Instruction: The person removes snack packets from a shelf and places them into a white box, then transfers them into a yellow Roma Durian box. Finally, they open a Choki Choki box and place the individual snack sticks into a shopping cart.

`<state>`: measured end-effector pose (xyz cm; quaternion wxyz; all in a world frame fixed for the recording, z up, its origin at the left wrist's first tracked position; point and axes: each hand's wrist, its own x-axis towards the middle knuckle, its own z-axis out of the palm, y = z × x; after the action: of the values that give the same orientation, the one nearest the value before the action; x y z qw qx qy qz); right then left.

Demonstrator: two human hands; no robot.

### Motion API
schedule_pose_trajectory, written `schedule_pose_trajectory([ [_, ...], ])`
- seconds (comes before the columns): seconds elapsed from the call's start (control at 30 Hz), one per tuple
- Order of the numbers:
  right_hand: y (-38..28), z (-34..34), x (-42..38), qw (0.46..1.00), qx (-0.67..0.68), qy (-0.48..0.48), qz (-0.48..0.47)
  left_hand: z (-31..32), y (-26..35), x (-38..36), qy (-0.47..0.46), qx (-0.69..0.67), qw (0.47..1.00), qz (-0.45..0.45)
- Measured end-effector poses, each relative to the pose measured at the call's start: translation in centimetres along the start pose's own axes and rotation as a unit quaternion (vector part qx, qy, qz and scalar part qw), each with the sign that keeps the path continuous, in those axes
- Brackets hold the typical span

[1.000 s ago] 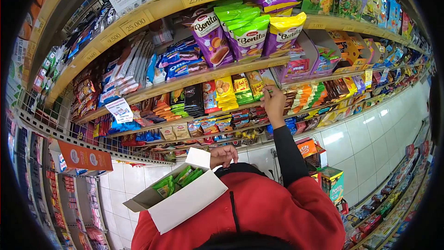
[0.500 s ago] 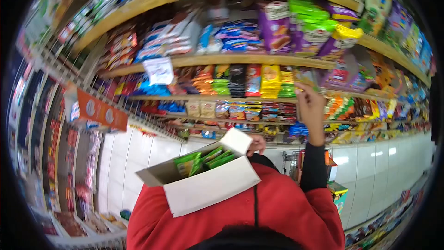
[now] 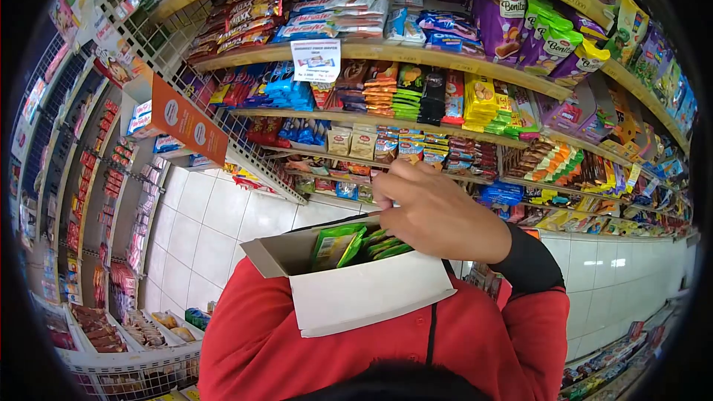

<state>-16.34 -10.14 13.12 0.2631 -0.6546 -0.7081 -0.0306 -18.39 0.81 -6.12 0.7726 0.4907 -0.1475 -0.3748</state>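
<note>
A white cardboard box [image 3: 371, 293] with its flaps up is in front of my chest, tilted slightly. Inside it lie several green packets [image 3: 338, 246], some standing on edge. My right hand [image 3: 438, 212] is over the box's right end, back of the hand up. Its fingers are curled down by the packets; the fingertips are partly hidden, and whether they pinch a packet does not show. My left hand is out of sight, with the red left sleeve [image 3: 249, 301] running up behind the box.
Ahead, shelves hold snack packs, among them yellow packs [image 3: 483, 104] and green packs [image 3: 410, 96]. A white price sign [image 3: 316, 61] hangs from a shelf edge. An orange display box [image 3: 189, 122] juts out from the wire rack at left. White floor tiles [image 3: 264, 215] show below.
My right hand has come down from the shelf to the box. The left hand's fingers, seen at the box's far side before, are now hidden. The view has shifted.
</note>
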Motion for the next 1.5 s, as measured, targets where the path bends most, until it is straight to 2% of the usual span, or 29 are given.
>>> schedule_pose_trajectory([
  [0.03, -0.6, 0.0, 0.1, 1.000, -0.001, -0.001, 0.002, 0.2, -0.2, -0.6, -0.004, -0.018, 1.000, 0.000],
  [0.1, -1.4, -0.6, -0.1, 0.994, 0.036, 0.097, 0.024, 0.6, -0.5, -1.6, -0.012, -0.065, 0.998, 0.004],
  [0.13, -2.0, -1.4, -0.3, 0.994, 0.035, 0.097, 0.027, 1.0, -0.7, -2.1, -0.017, -0.088, 0.996, 0.000],
  [0.2, -3.1, -3.2, -1.3, 0.966, 0.093, 0.225, 0.086, 1.4, -0.9, -2.8, -0.030, -0.136, 0.990, 0.002],
  [0.23, -3.3, -3.5, -2.1, 0.966, 0.085, 0.227, 0.089, 1.7, -1.0, -3.1, -0.039, -0.169, 0.985, 0.000],
  [0.3, -3.7, -3.8, -3.8, 0.911, 0.229, 0.320, 0.125, 2.1, -1.1, -3.5, -0.052, -0.228, 0.972, -0.003],
  [0.33, -3.5, -3.5, -4.5, 0.912, 0.222, 0.320, 0.127, 2.2, -1.1, -3.6, -0.058, -0.256, 0.965, -0.004],
  [0.4, -2.4, -2.2, -6.1, 0.826, 0.378, 0.418, 0.013, 2.4, -1.1, -3.6, -0.070, -0.314, 0.947, -0.008],
  [0.43, -2.0, -2.0, -6.6, 0.828, 0.371, 0.419, 0.016, 2.5, -1.2, -3.6, -0.075, -0.342, 0.937, -0.013],
  [0.5, -0.8, -1.8, -7.5, 0.751, 0.472, 0.458, -0.065, 2.6, -1.2, -3.3, -0.078, -0.390, 0.917, -0.026],
  [0.53, -0.1, -1.3, -8.0, 0.751, 0.435, 0.495, -0.050, 2.6, -1.1, -3.2, -0.079, -0.416, 0.905, -0.035],
  [0.6, 2.1, -0.3, -10.1, 0.686, 0.522, 0.506, -0.025, 2.1, -1.5, -2.8, -0.091, -0.455, 0.885, -0.043],
  [0.63, 3.1, 0.2, -10.7, 0.647, 0.562, 0.515, -0.006, 1.8, -1.2, -2.9, -0.131, -0.473, 0.871, -0.030],
  [0.67, 4.2, 0.7, -11.3, 0.605, 0.601, 0.522, 0.012, 1.6, -0.8, -2.8, -0.085, -0.505, 0.856, -0.072],
  [0.7, 5.9, 1.4, -12.4, 0.592, 0.636, 0.495, 0.004, 1.4, -0.8, -2.6, -0.095, -0.422, 0.901, -0.033],
  [0.77, 7.4, 2.7, -12.9, 0.564, 0.633, 0.529, 0.041, 0.9, -1.0, -2.0, -0.089, -0.263, 0.961, 0.015],
  [0.87, 10.1, 4.4, -14.5, 0.526, 0.642, 0.554, 0.063, 1.7, 1.1, -0.8, -0.140, -0.259, 0.955, 0.033],
  [0.93, 10.4, 4.6, -15.0, 0.547, 0.590, 0.581, 0.124, 1.1, 1.1, 0.3, -0.134, -0.282, 0.949, 0.028],
  [1.0, 11.9, 5.2, -16.6, 0.548, 0.561, 0.598, 0.166, 0.6, 1.5, 1.2, -0.120, -0.258, 0.955, 0.087],
  [1.03, 12.5, 5.5, -17.5, 0.546, 0.561, 0.600, 0.166, 0.7, 1.8, 2.0, -0.108, -0.362, 0.923, 0.072],
  [1.07, 12.8, 5.7, -18.4, 0.537, 0.573, 0.599, 0.157, 0.8, 2.2, 2.4, -0.107, -0.362, 0.923, 0.069],
  [1.13, 13.0, 5.8, -19.8, 0.524, 0.585, 0.601, 0.148, 1.2, 3.0, 3.1, 0.122, -0.251, 0.959, 0.044],
  [1.17, 12.9, 5.8, -20.4, 0.524, 0.590, 0.589, 0.173, 1.1, 3.2, 3.5, 0.235, -0.188, 0.953, 0.030],
  [1.2, 12.9, 5.8, -21.2, 0.525, 0.595, 0.576, 0.197, 0.5, 3.2, 3.9, 0.235, -0.186, 0.954, 0.027],
  [1.23, 13.3, 5.9, -22.8, 0.527, 0.623, 0.548, 0.185, -0.5, 3.0, 4.2, 0.239, -0.152, 0.959, 0.024],
  [1.33, 12.9, 5.2, -26.2, 0.562, 0.638, 0.464, 0.250, -1.8, 3.1, 5.4, 0.263, -0.076, 0.962, 0.018],
  [1.37, 12.5, 5.3, -26.8, 0.583, 0.603, 0.439, 0.323, -2.0, 3.2, 5.8, 0.281, -0.037, 0.959, 0.017],
  [1.4, 11.9, 5.0, -26.8, 0.634, 0.578, 0.389, 0.335, -2.1, 3.2, 6.2, 0.300, 0.001, 0.954, 0.017],
  [1.5, 10.4, 3.7, -26.5, 0.681, 0.555, 0.193, 0.437, -2.5, 3.3, 7.2, 0.291, 0.023, 0.956, 0.023],
])
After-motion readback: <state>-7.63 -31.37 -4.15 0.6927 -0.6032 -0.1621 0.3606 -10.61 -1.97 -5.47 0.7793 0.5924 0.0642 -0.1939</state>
